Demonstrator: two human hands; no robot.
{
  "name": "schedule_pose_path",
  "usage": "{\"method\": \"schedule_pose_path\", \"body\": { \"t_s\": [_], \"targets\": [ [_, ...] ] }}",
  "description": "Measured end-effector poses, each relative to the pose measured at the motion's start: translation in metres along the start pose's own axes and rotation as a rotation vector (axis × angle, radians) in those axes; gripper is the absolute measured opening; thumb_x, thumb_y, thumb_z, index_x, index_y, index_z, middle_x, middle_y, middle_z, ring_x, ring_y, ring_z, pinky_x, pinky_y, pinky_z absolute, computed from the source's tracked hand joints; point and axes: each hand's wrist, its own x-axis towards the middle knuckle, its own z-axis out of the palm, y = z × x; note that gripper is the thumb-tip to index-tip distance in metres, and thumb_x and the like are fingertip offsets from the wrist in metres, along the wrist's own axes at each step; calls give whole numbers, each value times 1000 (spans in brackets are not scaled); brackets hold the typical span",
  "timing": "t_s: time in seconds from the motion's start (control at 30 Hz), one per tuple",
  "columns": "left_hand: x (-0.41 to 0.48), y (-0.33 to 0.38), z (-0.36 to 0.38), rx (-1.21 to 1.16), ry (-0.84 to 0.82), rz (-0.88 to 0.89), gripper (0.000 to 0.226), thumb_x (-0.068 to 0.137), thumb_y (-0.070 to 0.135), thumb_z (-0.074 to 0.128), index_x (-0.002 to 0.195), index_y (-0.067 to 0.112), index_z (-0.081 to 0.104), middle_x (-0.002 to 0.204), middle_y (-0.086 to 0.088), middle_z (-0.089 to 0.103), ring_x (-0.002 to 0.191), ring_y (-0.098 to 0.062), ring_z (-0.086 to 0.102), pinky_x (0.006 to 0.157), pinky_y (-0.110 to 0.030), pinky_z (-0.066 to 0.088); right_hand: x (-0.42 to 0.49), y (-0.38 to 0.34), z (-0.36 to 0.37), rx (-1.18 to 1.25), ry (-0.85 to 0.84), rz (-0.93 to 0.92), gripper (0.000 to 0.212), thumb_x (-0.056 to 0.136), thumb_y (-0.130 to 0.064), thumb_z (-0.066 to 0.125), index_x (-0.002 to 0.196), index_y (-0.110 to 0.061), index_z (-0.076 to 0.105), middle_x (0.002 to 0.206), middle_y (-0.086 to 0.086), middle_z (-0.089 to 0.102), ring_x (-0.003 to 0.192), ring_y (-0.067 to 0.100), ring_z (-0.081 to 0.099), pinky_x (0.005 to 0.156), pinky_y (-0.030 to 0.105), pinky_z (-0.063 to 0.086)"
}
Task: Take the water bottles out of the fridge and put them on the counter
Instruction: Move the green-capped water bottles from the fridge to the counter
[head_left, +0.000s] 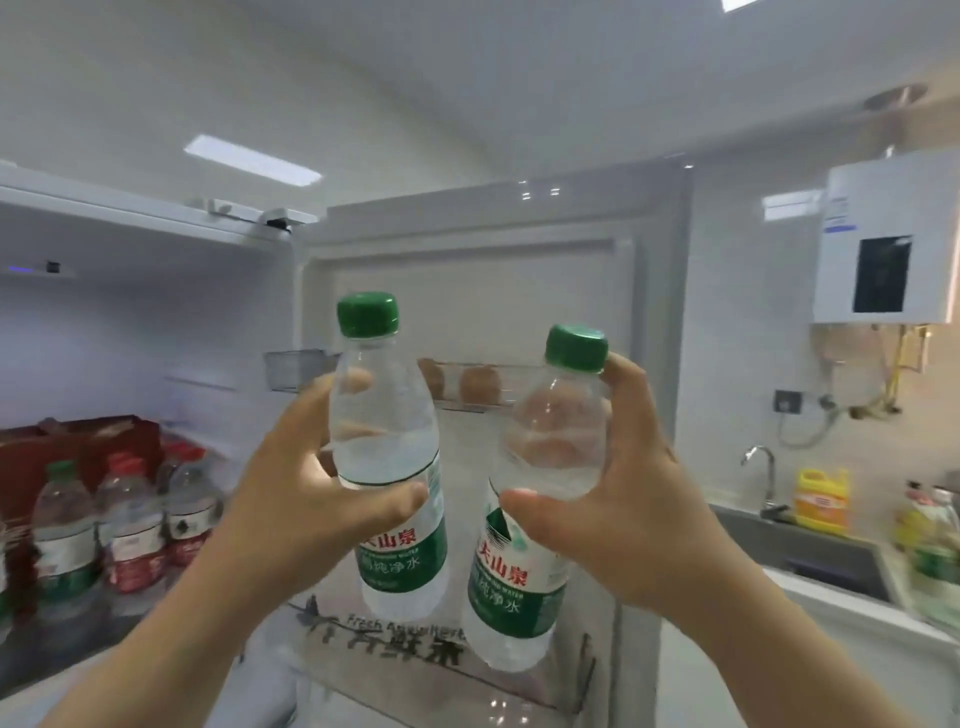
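The left hand (311, 499) grips one green-capped water bottle (387, 452) around its clear upper body; the right hand (618, 499) clasps a second bottle (530, 509), tilted left. Both green-labelled bottles hang before the open fridge door (493, 291).

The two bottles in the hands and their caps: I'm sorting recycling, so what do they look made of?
Left-hand bottle and right-hand bottle: probably thin clear plastic, glossy; the fingers show through the walls. Their labels look like printed film. The caps look like opaque green plastic, seemingly ribbed.
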Motion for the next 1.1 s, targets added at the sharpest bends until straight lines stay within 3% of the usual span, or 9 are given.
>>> {"method": "schedule_pose_path", "body": {
  "t_s": [0.17, 0.33, 0.4, 0.47, 0.57, 0.67, 0.87, 1.0, 1.1],
  "targets": [
    [-13, 63, 95, -89, -186, 157, 69, 51, 38, 80, 112, 52, 51, 98, 20, 71, 87, 0, 70, 68, -23, 55, -54, 2, -101, -178, 137, 35, 94, 62, -26, 85, 107, -74, 17, 103, -44, 53, 87, -20, 58, 60, 6, 45],
    [-24, 123, 212, -225, -287, 240, 73, 54, 41, 83, 109, 64, 40, 97, 32, 66, 84, 8, 68, 68, -21, 51, -99, 22, -216, -328, 301, 106, 94, 61, -24, 86, 113, -68, 22, 101, -34, 63, 89, -9, 65, 71, 20, 51],
    [-30, 149, 268, -274, -317, 252, 73, 53, 45, 82, 106, 67, 37, 95, 34, 65, 83, 13, 65, 67, -18, 49, -121, 32, -267, -394, 345, 126, 94, 63, -19, 87, 111, -67, 22, 101, -40, 60, 88, -12, 63, 68, 11, 46],
    [-36, 169, 317, -342, -364, 240, 71, 58, 35, 84, 105, 63, 38, 92, 26, 66, 83, 12, 64, 64, -13, 45, -140, 44, -313, -436, 379, 155, 94, 65, -13, 87, 113, -63, 24, 98, -38, 62, 88, -14, 62, 63, 8, 47],
    [-47, 194, 388, -429, -438, 225, 71, 56, 34, 84, 106, 60, 40, 101, 18, 64, 90, 0, 65, 70, -22, 50, -171, 63, -375, -496, 441, 214, 91, 66, -12, 86, 121, -54, 27, 101, -20, 65, 88, -9, 64, 68, 12, 47],
    [-57, 212, 452, -493, -530, 205, 72, 48, 38, 79, 109, 56, 43, 105, 12, 65, 93, -11, 68, 77, -34, 56, -196, 82, -425, -531, 482, 285, 89, 67, -14, 85, 123, -52, 27, 104, -15, 62, 87, 3, 67, 66, 13, 47],
    [-68, 230, 575, -578, -673, 185, 73, 66, 7, 84, 112, 50, 47, 103, 11, 66, 85, -3, 69, 73, -24, 56, -231, 136, -502, -560, 584, 432, 85, 67, -23, 84, 122, -56, 29, 113, -7, 62, 95, 15, 66, 76, 32, 56],
    [-63, 228, 657, -611, -743, 153, 78, 62, 13, 84, 125, 40, 46, 115, 4, 63, 102, -16, 65, 87, -40, 56, -236, 187, -539, -579, 646, 530, 84, 62, -33, 83, 122, -56, 28, 115, -6, 62, 97, 18, 65, 82, 42, 58],
    [-55, 220, 713, -633, -779, 155, 79, 58, 22, 83, 125, 41, 45, 112, 10, 64, 102, -14, 65, 89, -44, 56, -232, 228, -564, -606, 671, 581, 90, 58, -36, 82, 127, -53, 27, 115, -7, 61, 98, 18, 65, 83, 44, 58]
  ]
}}
